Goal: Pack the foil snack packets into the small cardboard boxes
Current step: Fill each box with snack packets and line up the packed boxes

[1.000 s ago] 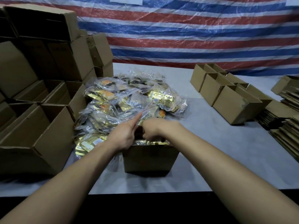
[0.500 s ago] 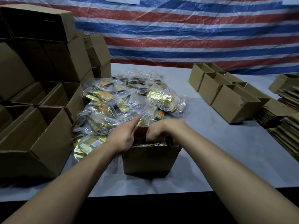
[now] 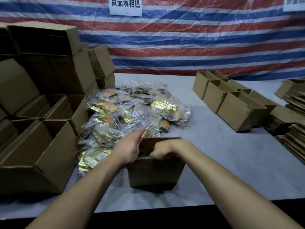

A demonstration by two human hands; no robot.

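A: Where is the person's left hand [image 3: 127,150]?
B: At the left rim of the small brown cardboard box [image 3: 155,172], which sits on the grey surface [image 3: 231,154] near its front edge. The index finger [image 3: 140,132] is straight and points toward the heap. The other fingers bend over the rim and grip it.
A: And the right hand [image 3: 165,150]?
B: Over the box's open top, with the fingers curled down inside. Whether they hold anything is hidden, so cannot tell.
A: The packets?
B: A heap of gold foil snack packets in clear plastic bags [image 3: 132,113] lies on the surface just behind and to the left of the box, right up against its far left corner. Inside the box only a dark blurred strip shows between the two hands, so the contents are unclear.
A: What else is there?
B: Large open brown cartons [image 3: 41,146] stand on the left against the heap, with stacked closed cartons [image 3: 49,47] behind them. A row of small open cardboard boxes [image 3: 231,104] is on the right, well apart from the hands. Piles of flattened cardboard [image 3: 293,134] are at the far right. A red, white and blue striped tarp [image 3: 198,47] hangs behind, with a white printed sign [image 3: 125,5] on it.
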